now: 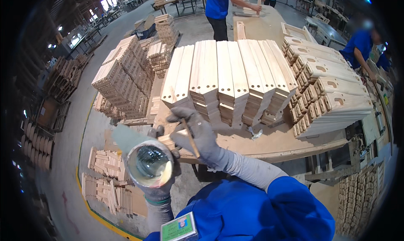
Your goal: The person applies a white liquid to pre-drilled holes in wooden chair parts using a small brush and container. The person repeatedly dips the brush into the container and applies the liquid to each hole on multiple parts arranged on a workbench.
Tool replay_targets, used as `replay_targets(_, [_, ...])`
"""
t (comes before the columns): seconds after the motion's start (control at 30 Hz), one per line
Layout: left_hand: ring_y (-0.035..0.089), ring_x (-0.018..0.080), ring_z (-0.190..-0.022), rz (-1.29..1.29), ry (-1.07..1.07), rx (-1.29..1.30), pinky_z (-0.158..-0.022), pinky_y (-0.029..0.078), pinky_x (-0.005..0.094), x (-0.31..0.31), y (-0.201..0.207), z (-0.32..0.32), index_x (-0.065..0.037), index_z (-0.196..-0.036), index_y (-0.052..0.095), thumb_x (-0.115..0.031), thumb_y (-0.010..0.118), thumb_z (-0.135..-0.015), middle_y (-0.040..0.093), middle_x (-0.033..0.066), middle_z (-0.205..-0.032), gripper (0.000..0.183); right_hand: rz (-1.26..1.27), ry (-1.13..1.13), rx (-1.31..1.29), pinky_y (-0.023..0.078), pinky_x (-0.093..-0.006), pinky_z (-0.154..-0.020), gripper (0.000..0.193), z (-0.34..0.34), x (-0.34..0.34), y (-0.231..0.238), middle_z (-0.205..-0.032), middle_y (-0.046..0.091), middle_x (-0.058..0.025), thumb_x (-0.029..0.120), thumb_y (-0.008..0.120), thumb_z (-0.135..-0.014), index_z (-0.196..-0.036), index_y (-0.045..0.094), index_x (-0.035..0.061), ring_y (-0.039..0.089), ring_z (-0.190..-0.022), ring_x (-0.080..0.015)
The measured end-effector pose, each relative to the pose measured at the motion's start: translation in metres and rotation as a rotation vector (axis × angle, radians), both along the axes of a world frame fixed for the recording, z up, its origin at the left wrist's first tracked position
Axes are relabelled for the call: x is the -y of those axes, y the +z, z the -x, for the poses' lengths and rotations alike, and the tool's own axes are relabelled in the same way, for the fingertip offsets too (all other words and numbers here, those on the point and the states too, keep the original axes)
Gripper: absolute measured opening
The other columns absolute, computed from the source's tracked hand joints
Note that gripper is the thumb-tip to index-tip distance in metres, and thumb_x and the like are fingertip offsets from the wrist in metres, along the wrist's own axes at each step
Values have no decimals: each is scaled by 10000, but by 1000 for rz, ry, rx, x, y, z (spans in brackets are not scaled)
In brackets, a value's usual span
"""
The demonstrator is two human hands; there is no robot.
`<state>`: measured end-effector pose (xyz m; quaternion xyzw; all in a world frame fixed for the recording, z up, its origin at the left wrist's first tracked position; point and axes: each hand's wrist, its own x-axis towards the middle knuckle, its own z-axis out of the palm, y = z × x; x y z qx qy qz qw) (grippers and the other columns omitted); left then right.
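Grey work gloves cover both hands. My left hand [163, 189] is wrapped round a round open cup [131, 167], tilted so that its inside faces up at me. Glossy see-through liquid [149, 159] lies in it, with a pale yellowish patch along one side. A flat grey-green piece [126, 136] sticks out past the cup's far left rim; what it is I cannot tell. My right hand [200, 133], just right of the cup, grips a thin wooden stick [190, 139] between thumb and fingers. A pale wooden piece [168, 141] shows between the two hands, partly hidden.
Stacks of drilled wooden boards [229, 68] stand on the table [269, 150] ahead. To their right are piled boards with oval cut-outs [332, 93]. Slatted wood stacks [126, 77] and loose wooden pieces [107, 173] rest at left. Co-workers in blue [219, 5] work farther off.
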<state>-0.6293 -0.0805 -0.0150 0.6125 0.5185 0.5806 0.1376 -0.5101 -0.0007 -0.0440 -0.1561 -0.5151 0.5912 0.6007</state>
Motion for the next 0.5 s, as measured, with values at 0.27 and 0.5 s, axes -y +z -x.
replay_targets(0.27, [572, 258, -1065, -187, -62, 189, -801, 535, 399, -59, 9, 13, -33, -1284, 431, -221, 650, -812, 564, 168, -1172, 553, -95, -369, 256, 503, -288, -782, 287, -92, -21, 40, -1056, 580, -119, 151, 475, -961, -1168, 557, -29, 590, -867, -153])
replay_targets(0.5, [525, 284, -1131, -54, -386, 1110, -994, 426, 411, -112, 13, 7, 2, -1269, 443, -520, 362, -934, 556, 158, -1190, 626, -69, -303, 111, 584, -308, -682, 158, -103, -8, 58, -867, 627, -161, -10, 602, -809, -963, 608, -48, 663, -733, -229])
